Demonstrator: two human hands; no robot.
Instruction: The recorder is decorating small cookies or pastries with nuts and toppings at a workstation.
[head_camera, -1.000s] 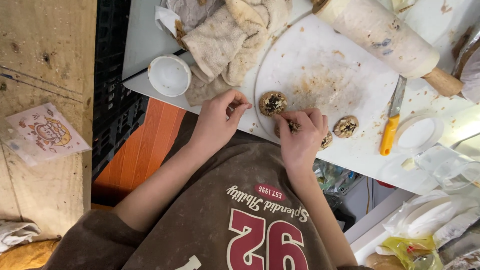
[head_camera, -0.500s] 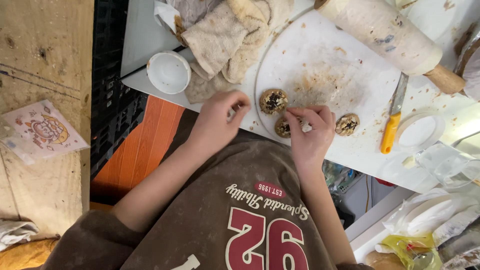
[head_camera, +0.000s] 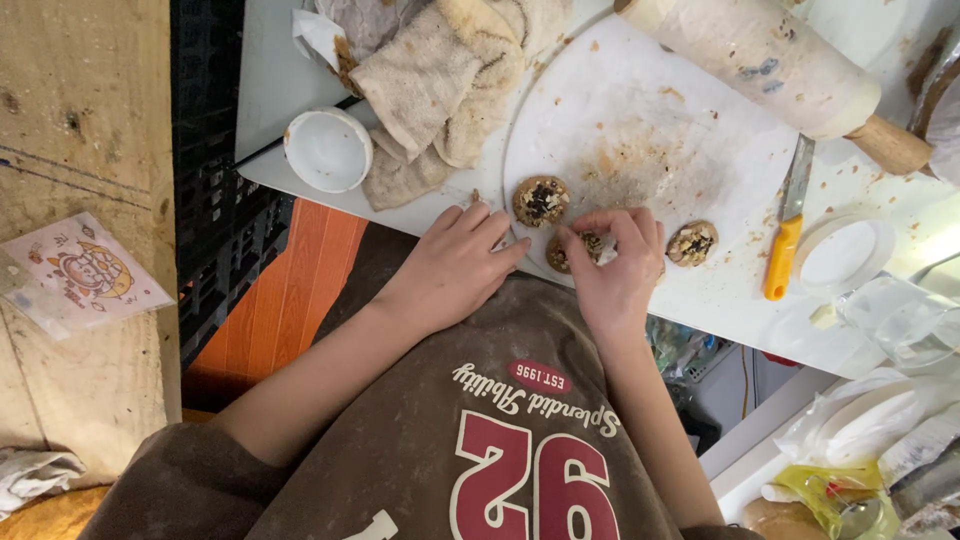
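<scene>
Three small round dough discs topped with dark and pale bits lie on the near edge of a round white board. My right hand pinches the middle disc with fingertips and thumb, half covering it. My left hand lies flat at the board's rim with nothing in it, its fingertips just below the left disc. The right disc sits untouched beside my right hand.
A large flour-smeared rolling pin lies across the board's far right. An orange-handled knife and a white lid are at the right. A crumpled cloth and a white bowl are at the left, beside a black crate.
My left hand has uncurled and slid down from the left disc to lie flat at the board's rim. My right hand stays on the middle disc, fingers shifting slightly.
</scene>
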